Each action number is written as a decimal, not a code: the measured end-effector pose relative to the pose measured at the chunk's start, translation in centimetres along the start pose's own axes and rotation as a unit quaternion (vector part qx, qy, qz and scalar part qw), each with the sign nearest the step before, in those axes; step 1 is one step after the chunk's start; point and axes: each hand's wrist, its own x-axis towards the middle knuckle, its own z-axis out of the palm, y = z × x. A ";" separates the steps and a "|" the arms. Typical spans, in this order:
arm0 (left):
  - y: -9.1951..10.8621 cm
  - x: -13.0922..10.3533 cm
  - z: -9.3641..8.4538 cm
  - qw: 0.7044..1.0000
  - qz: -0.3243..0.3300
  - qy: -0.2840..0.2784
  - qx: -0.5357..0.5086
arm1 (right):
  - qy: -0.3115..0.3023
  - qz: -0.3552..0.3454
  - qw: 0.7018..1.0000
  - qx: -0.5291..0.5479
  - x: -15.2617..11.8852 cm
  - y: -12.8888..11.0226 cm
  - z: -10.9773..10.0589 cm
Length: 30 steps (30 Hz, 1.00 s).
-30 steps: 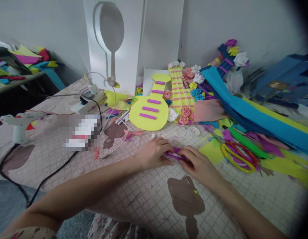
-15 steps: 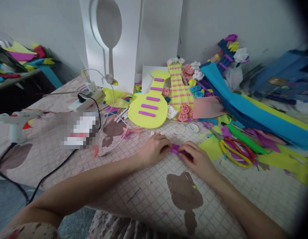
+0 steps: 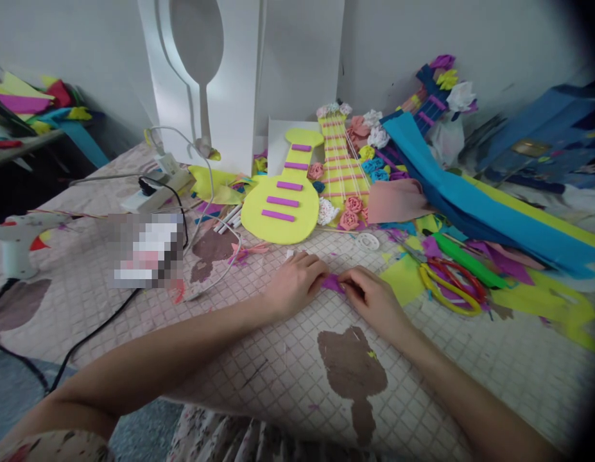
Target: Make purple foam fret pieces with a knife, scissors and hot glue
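A small purple paper piece (image 3: pixel 332 283) lies between my hands, low over the table's middle. My left hand (image 3: pixel 300 282) has its fingers closed on the left end of it. At the right end, my right hand (image 3: pixel 369 295) pinches the same piece. Beyond my hands, a yellow guitar-shaped cutout (image 3: pixel 281 224) with several purple strips across it leans on a white board. To its right stands another yellow guitar (image 3: pixel 339 151) with white strings and paper flowers. The fingertips are partly hidden.
Scissors with yellow and red handles (image 3: pixel 448 290) and a green tool (image 3: pixel 470 260) lie at right among paper scraps. Long blue paper (image 3: pixel 494 205) is behind them. A glue gun (image 3: pixel 18 247), power strip (image 3: pixel 155 197) and cables occupy the left.
The whole view has shifted slightly, so objects sit a little further left and up. Both hands still hold the purple paper, which now shows a flatter, wider face between them.
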 end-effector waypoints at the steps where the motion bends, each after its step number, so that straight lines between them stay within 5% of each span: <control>1: 0.1 0.0 -0.1 1.000 0.012 0.007 0.007 | -0.001 0.000 1.000 -0.003 0.0 0.0 0.0; 7: 0.4 -0.2 -0.2 0.990 0.109 0.015 0.092 | 0.002 -0.001 1.000 -0.003 0.1 -0.1 0.0; 30: 0.5 -0.7 -0.6 0.997 0.037 -0.031 0.061 | -0.015 -0.036 0.999 -0.031 -0.5 -0.3 -0.2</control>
